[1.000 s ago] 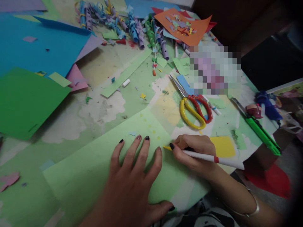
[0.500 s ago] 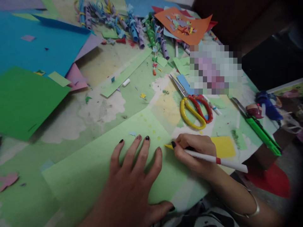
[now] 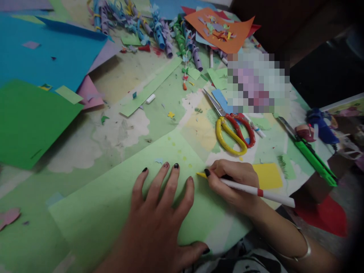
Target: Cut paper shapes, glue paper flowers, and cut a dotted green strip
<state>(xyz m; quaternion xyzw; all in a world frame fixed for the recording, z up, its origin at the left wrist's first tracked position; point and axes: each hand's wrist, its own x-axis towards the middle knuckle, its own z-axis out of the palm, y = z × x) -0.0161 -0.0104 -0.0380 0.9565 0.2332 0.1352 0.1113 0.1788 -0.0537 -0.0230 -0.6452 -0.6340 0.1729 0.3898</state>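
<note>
A light green sheet of paper [image 3: 93,197] lies at an angle on the table. Spread flat on it, my left hand [image 3: 162,216] presses it down with the fingers apart. My right hand [image 3: 233,182] grips a white marker [image 3: 270,198] with a red band and a yellow tip. The tip points left, at or just above the sheet near my left index finger; contact is hard to tell. Small yellow-green dots [image 3: 182,153] run in a slanting line along the sheet's upper part. A tiny light blue paper scrap [image 3: 158,160] lies by my left fingertips.
Scissors [image 3: 231,132] with yellow and red handles lie beyond my right hand. A green box cutter [image 3: 315,159], blade out, rests at the right edge. Blue paper [image 3: 54,57] and green paper [image 3: 36,125] lie left. Curled paper tubes [image 3: 159,32] and orange paper [image 3: 218,30] with scraps are at the back.
The view has shifted very slightly. My right hand and the marker have moved a touch to the left; my left hand stays flat on the sheet.
</note>
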